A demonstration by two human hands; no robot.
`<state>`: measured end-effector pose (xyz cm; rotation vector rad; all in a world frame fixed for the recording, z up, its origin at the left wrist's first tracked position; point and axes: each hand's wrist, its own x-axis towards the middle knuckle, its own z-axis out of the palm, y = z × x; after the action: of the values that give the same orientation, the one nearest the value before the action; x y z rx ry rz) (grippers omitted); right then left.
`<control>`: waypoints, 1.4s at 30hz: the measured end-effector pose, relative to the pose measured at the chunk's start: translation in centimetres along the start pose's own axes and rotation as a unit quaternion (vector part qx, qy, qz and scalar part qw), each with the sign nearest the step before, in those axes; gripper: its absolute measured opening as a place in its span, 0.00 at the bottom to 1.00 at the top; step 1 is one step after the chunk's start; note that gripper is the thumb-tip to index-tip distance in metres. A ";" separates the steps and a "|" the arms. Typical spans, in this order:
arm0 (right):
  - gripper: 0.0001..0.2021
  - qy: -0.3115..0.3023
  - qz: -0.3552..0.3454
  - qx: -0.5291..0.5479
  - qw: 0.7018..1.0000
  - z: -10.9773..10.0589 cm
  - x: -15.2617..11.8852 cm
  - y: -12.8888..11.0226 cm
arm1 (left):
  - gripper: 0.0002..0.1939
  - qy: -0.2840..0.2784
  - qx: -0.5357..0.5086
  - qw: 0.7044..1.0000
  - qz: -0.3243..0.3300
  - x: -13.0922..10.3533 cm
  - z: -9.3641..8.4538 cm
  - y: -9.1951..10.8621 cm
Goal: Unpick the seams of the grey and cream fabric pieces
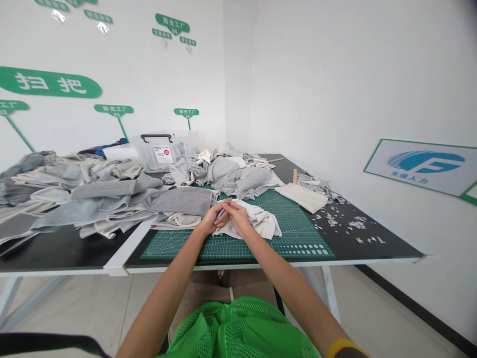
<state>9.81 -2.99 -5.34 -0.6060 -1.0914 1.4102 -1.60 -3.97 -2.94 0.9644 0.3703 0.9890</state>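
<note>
Both hands meet over the front middle of a green cutting mat (298, 228). My left hand (213, 217) is curled around a small light-blue item (220, 214) that I cannot make out fully. Against it rests my right hand (237, 216), its fingers closed near the same item and the edge of a cloth; what they grip is hidden. A crumpled white cloth (263, 221) lies on the mat under and beside my right hand. Just left of my hands is a folded grey cloth (182, 200) on top of others.
Piles of grey cloths (100, 191) cover the left; another heap (238, 174) lies behind my hands. A clear plastic box (145, 151) stands at the back. To the right are a folded cream cloth (303, 198) and small scraps (335, 219) on the black table (387, 248).
</note>
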 end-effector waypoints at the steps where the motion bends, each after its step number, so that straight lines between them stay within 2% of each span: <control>1: 0.11 0.002 -0.001 0.000 1.000 0.0 0.0 0.0 | 0.21 -0.001 0.001 1.000 -0.002 0.0 0.0 0.0; 42: 0.11 -0.013 0.008 0.019 1.000 0.2 -0.3 -0.6 | 0.19 0.025 0.011 1.000 -0.003 0.0 0.3 0.0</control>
<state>9.95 -3.44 -4.80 -0.5712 -1.0800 1.4526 -1.42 -4.17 -2.75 0.9589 0.4261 1.0058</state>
